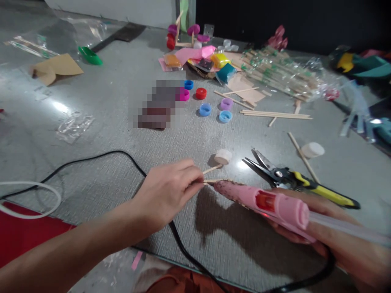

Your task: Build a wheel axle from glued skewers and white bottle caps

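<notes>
- Your right hand [332, 236] has its fingers wrapped around the glue gun [240, 194].
- Your left hand, fingers pinched closed, grips sticks [212, 169] at its nozzle.
- Open shears [282, 175] and a white cap [223, 157] lie just beyond.

Moderately dim, greyish light; white glare patches lie on the tabletop [106, 142], one just left of the scissors [279, 174]. Below the pink glue gun [265, 199] falls a soft dark shadow. Softness blurs the outer areas; pixelation hides one patch.
</notes>
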Available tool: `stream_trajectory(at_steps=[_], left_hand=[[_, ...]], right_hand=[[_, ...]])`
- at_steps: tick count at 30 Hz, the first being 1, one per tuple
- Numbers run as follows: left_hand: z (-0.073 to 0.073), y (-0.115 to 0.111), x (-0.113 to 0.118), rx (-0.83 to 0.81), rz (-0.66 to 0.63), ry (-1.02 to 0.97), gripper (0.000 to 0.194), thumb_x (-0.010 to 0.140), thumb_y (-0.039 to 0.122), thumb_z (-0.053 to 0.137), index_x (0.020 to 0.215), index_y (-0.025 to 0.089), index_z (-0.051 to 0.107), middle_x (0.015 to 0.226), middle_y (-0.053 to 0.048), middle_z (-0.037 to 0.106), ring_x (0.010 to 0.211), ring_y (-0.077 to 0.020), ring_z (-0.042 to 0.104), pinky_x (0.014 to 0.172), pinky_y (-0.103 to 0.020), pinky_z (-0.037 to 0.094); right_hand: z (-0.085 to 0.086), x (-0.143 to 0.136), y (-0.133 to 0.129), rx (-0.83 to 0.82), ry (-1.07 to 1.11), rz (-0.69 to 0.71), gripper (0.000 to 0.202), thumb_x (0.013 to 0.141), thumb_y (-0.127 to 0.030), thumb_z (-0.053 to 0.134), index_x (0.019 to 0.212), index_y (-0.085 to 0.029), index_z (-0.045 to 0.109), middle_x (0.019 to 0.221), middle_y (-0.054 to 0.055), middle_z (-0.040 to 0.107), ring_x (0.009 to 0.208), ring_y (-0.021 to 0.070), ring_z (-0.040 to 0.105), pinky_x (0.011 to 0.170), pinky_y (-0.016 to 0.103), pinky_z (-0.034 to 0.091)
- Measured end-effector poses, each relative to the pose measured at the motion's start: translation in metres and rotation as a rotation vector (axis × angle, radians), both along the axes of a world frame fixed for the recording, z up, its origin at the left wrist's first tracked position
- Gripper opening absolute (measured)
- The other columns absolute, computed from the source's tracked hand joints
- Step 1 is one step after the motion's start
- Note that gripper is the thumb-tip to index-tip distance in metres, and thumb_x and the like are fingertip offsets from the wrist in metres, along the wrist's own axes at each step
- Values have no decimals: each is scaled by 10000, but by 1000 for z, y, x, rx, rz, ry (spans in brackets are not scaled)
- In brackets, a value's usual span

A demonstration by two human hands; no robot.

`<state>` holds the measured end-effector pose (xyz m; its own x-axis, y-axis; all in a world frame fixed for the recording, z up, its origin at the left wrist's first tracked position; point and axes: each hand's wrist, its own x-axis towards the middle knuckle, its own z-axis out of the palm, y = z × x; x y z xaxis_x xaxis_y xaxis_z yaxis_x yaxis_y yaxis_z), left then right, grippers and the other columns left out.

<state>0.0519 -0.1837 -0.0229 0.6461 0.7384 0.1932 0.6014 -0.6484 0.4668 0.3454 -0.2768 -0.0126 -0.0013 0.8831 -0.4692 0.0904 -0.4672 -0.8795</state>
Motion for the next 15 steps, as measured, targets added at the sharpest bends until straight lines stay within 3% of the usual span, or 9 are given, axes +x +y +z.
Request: stream_trajectory(at_steps=[4, 7, 9, 15], left_hand=[[-2, 0, 1, 10, -8, -8, 62, 938, 189, 662, 896, 158, 696, 803, 17, 629, 680, -119, 580, 590, -259, 368], [-3, 0, 2, -8, -6, -3, 66, 937, 184, 661, 890, 158, 699, 800, 19, 634, 681, -119, 584, 594, -260, 371], [-3, 0, 2, -18, -1, -3, 73, 938, 183, 658, 884, 158, 701, 803, 17, 641, 685, -121, 590, 598, -261, 375], [-2, 1, 2, -53, 5, -2, 58, 931, 187, 670, 886, 166, 700, 800, 19, 639, 684, -121, 587, 606, -259, 382]], right_hand=[[3, -6, -1, -18, 17, -75, 321, 638, -500, 864, 949, -433, 827, 925, 39, 787, 750, 233, 703, 569, 254, 577], [7, -12, -2, -31, -15, -169, 309, 604, -517, 885, 899, -445, 828, 816, 14, 764, 674, 192, 657, 552, 224, 548], [7, -14, -1, -15, -17, -136, 316, 578, -521, 899, 874, -435, 831, 761, 11, 746, 620, 183, 635, 518, 228, 538], [8, -12, -5, -63, 9, -185, 366, 640, -484, 865, 985, -366, 830, 931, 49, 783, 773, 235, 673, 617, 281, 573]])
